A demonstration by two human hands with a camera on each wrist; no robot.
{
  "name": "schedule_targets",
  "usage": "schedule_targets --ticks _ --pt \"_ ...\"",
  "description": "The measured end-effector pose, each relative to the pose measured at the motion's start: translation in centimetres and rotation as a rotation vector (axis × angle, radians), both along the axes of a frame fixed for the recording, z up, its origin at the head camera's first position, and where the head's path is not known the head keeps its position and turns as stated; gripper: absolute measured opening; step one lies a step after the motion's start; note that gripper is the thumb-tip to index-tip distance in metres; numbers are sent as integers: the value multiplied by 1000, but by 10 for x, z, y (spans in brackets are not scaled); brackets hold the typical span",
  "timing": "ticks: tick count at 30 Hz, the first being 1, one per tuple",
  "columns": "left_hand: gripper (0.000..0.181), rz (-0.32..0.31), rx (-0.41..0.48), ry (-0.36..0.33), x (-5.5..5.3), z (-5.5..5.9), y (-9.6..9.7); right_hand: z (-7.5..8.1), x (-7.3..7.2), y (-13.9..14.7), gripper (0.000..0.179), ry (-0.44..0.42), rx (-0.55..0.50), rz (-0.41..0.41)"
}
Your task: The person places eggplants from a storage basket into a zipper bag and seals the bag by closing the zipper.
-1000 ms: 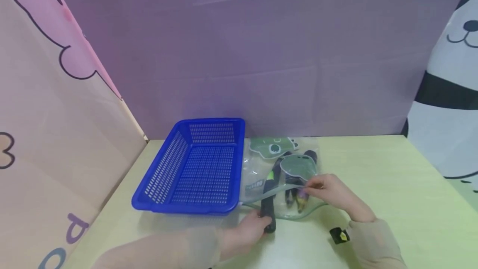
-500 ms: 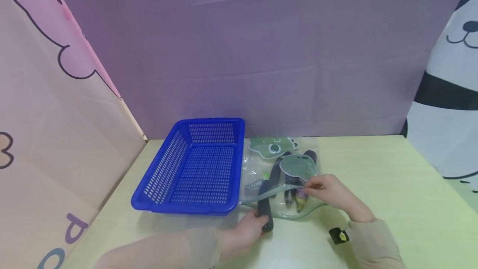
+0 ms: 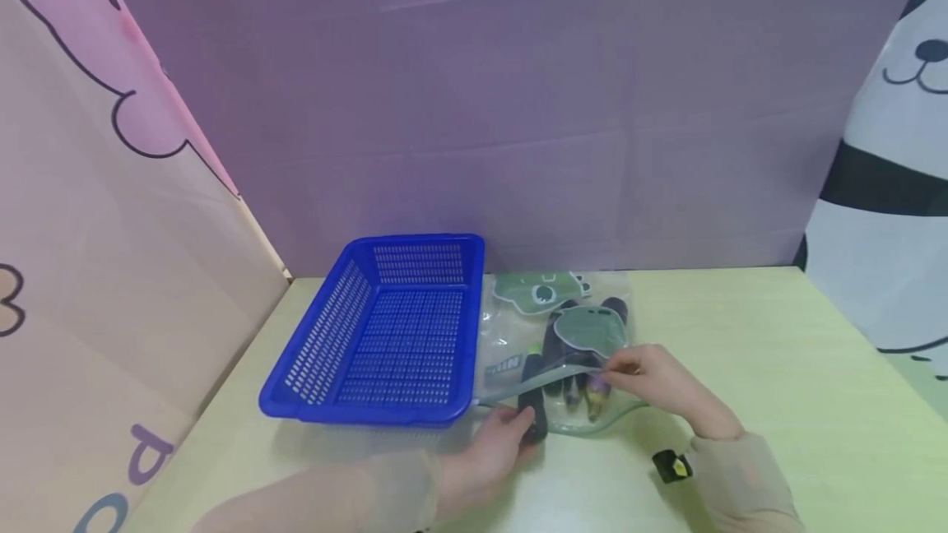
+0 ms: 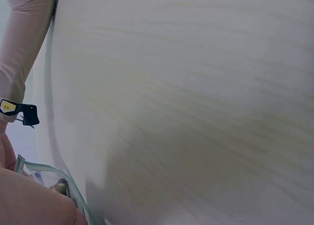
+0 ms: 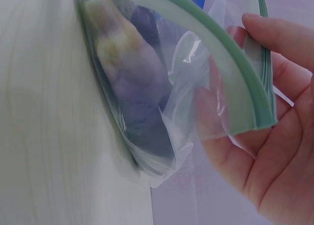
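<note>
In the head view, my left hand (image 3: 492,447) grips the near end of a long black cylinder (image 3: 532,414) with a bright green tip. Its far part lies inside a clear zip bag (image 3: 511,331) with green edging, printed with green cartoon shapes. My right hand (image 3: 650,377) pinches the upper edge of the bag's mouth, keeping it apart from the lower edge. Inside lie several dark, long things, one with a purple and yellowish end (image 3: 597,397). That pale end and its dark body (image 5: 132,73) show through the plastic in the right wrist view.
A blue perforated basket (image 3: 403,344) stands directly left of the bag. Behind the pale yellow-green table (image 3: 755,360) hangs a purple cloth (image 3: 474,105). Printed cloth walls rise at both sides. A black band with a yellow mark (image 3: 672,466) sits at my right wrist.
My left hand has moved slightly forward, and the black cylinder has shifted a little left, then slid farther into the bag. The right hand still holds the bag's edge in the same place.
</note>
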State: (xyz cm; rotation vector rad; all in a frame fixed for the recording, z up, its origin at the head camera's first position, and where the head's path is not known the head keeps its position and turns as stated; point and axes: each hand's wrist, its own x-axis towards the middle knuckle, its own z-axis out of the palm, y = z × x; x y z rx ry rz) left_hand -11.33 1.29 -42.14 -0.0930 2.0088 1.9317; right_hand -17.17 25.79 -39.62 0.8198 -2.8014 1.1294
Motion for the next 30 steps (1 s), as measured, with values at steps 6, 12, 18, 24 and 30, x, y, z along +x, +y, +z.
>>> schedule_targets --ticks 6,12,18,24,30 --pt "39 18 73 -5 -4 -3 6 0 0 0 10 -3 -1 -3" --pt "43 18 168 -25 -9 -7 10 -2 -1 1 10 0 7 -11" --pt "47 55 248 -23 -13 -6 13 -3 -2 1 11 7 0 4" --pt "47 71 280 -23 -14 -7 16 -4 -2 0 11 2 4 -1" --pt "48 100 301 -49 -19 -9 18 -4 -2 1 11 4 1 0"
